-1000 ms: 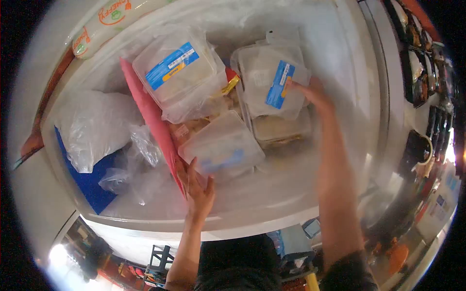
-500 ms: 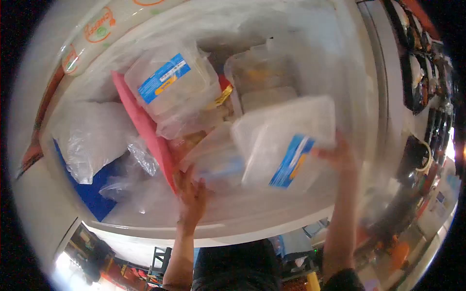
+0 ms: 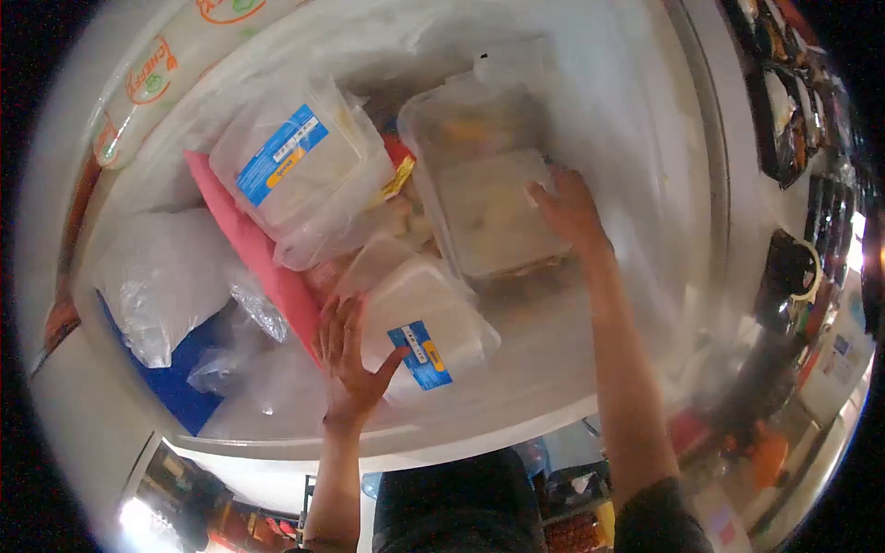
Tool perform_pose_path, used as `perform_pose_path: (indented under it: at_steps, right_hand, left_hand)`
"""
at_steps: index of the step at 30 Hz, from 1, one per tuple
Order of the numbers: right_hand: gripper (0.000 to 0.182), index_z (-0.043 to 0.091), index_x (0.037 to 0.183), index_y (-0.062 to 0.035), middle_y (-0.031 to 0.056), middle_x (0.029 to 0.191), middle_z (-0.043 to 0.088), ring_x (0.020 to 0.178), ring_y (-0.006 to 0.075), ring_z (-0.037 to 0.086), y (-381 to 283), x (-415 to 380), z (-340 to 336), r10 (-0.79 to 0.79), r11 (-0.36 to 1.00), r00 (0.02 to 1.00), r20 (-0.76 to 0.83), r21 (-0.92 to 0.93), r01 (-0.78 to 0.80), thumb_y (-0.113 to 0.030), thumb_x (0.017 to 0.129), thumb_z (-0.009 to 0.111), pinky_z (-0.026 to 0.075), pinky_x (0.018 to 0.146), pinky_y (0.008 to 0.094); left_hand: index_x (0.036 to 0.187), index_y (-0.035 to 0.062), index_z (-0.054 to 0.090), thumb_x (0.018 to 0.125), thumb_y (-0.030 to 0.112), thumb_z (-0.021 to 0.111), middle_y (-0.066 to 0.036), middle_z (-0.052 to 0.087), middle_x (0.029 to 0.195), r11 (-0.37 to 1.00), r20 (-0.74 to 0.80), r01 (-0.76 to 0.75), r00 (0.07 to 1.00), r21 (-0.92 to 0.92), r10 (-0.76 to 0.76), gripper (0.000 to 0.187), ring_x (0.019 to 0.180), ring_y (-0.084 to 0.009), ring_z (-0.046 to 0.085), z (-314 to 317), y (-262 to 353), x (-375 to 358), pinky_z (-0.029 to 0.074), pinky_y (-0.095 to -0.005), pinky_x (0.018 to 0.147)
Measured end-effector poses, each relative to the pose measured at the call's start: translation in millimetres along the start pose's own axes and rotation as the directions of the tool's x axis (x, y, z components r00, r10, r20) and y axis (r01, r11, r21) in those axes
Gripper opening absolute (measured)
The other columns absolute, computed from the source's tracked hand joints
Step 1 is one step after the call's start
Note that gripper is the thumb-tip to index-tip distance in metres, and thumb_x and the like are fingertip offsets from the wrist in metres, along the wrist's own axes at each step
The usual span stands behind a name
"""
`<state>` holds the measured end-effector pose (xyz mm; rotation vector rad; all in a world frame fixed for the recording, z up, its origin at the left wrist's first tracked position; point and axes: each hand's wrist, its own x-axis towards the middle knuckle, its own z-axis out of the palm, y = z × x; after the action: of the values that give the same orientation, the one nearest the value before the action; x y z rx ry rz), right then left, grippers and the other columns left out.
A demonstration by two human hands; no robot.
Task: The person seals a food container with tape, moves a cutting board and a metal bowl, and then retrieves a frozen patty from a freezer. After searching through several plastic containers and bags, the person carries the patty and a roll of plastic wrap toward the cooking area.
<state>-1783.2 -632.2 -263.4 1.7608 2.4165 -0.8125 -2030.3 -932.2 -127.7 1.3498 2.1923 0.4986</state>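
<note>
Inside a white chest freezer, a clear plastic container [image 3: 461, 309] with a blue label lies low in the middle. Beside it is my left hand [image 3: 350, 364], fingers spread, thumb at the label. My right hand [image 3: 573, 217] is at the right edge of a frosted rectangular container [image 3: 493, 207], thumb on top and fingers bent over its side. That container sits on a larger clear container [image 3: 424, 138] with yellowish contents. Another blue-labelled container [image 3: 323, 175] rests at the upper left, against a pink panel [image 3: 249, 244].
White plastic bags [image 3: 171, 276] and a blue panel [image 3: 171, 387] fill the left side. The freezer's front rim [image 3: 479, 429] runs below my hands. A printed plastic roll [image 3: 152, 69] lies along the upper left edge. Dark packaged goods [image 3: 784, 138] stand at the right.
The labelled container that my right hand held at the right now lies lower middle. My right hand has let go and moved up to the frosted container. My left hand stays nearby, fingers spread.
</note>
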Motion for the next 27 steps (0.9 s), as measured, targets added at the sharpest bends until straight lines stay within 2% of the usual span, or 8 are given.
perform_pose_path:
  at_steps: [3,6,9,12,20,24,26,27]
  right_hand:
    - [0.081,0.055,0.129,0.0075,0.0269,0.126,0.061,0.125,0.0402,0.054,9,26,11,0.127,0.948,0.966,0.223,0.259,-0.185,-0.050,0.077,0.079,0.045,0.105,0.0449]
    - [0.084,0.050,0.134,0.0056,0.0290,0.134,0.054,0.128,0.0426,0.050,14,40,38,0.123,0.979,0.962,0.245,0.131,-0.158,-0.048,0.076,0.079,0.040,0.109,0.0459]
    - [0.084,0.045,0.137,0.0025,0.0274,0.136,0.053,0.126,0.0432,0.051,-18,-6,32,0.286,0.958,0.954,-0.088,0.052,-0.282,-0.040,0.075,0.082,0.042,0.108,0.0461]
    - [0.079,0.043,0.133,-0.0013,0.0241,0.132,0.054,0.123,0.0411,0.052,-30,-37,3,0.389,0.881,0.921,-0.034,0.306,-0.361,-0.035,0.074,0.084,0.042,0.104,0.0451]
    - [0.054,0.043,0.117,-0.0028,0.0213,0.119,0.057,0.116,0.0362,0.055,8,-79,-27,0.254,0.863,0.960,0.120,0.419,-0.281,-0.024,0.083,0.079,0.043,0.097,0.0440]
    - [0.040,0.045,0.114,-0.0017,0.0241,0.110,0.062,0.108,0.0397,0.061,5,-114,-20,0.179,0.952,0.970,-0.167,0.280,-0.128,-0.017,0.088,0.072,0.047,0.091,0.0477]
    - [0.036,0.046,0.112,-0.0017,0.0235,0.105,0.064,0.102,0.0411,0.063,9,-126,-20,0.255,0.931,0.956,-0.142,0.305,-0.203,-0.015,0.089,0.070,0.049,0.087,0.0489]
    - [0.032,0.047,0.110,-0.0017,0.0229,0.099,0.066,0.096,0.0426,0.065,10,-129,-21,0.313,0.912,0.943,-0.116,0.314,-0.264,-0.014,0.090,0.068,0.050,0.082,0.0501]
  left_hand:
    - [0.145,0.0072,0.047,0.076,0.033,0.084,-0.014,0.049,0.147,1.000,0.015,-0.015,1.000,0.017,0.015,0.083,0.140,-0.0396,0.038,2,-5,-3,0.030,-0.0531,0.114]
    - [0.144,0.0058,0.047,0.076,0.033,0.084,-0.016,0.050,0.145,0.999,0.019,-0.036,0.999,0.018,0.036,0.082,0.139,-0.0399,0.039,4,-9,-4,0.031,-0.0530,0.113]
    - [0.144,0.0039,0.047,0.077,0.033,0.084,-0.019,0.049,0.145,1.000,0.039,-0.016,0.999,0.006,0.016,0.082,0.138,-0.0402,0.040,4,-1,-3,0.030,-0.0534,0.113]
    - [0.145,0.0028,0.044,0.078,0.034,0.082,-0.020,0.047,0.146,1.000,0.092,0.019,0.996,0.020,-0.020,0.084,0.138,-0.0404,0.039,1,-2,-4,0.028,-0.0536,0.114]
    - [0.150,0.0038,0.034,0.085,0.023,0.076,-0.020,0.042,0.150,0.987,0.252,0.030,0.965,0.160,-0.070,0.079,0.140,-0.0407,0.036,-31,44,34,0.026,-0.0516,0.116]
    - [0.150,0.0062,0.037,0.088,0.016,0.070,-0.020,0.043,0.148,0.938,0.272,-0.346,0.904,0.011,0.330,0.070,0.136,-0.0386,0.041,-19,89,139,0.037,-0.0473,0.110]
    - [0.147,0.0062,0.040,0.089,0.016,0.069,-0.020,0.045,0.146,0.962,0.309,-0.261,0.911,-0.078,0.273,0.066,0.134,-0.0377,0.043,18,117,205,0.040,-0.0454,0.108]
    - [0.145,0.0064,0.042,0.091,0.019,0.068,-0.019,0.048,0.140,0.847,0.010,-0.526,0.850,0.069,0.527,0.061,0.129,-0.0369,0.047,54,120,234,0.041,-0.0478,0.106]
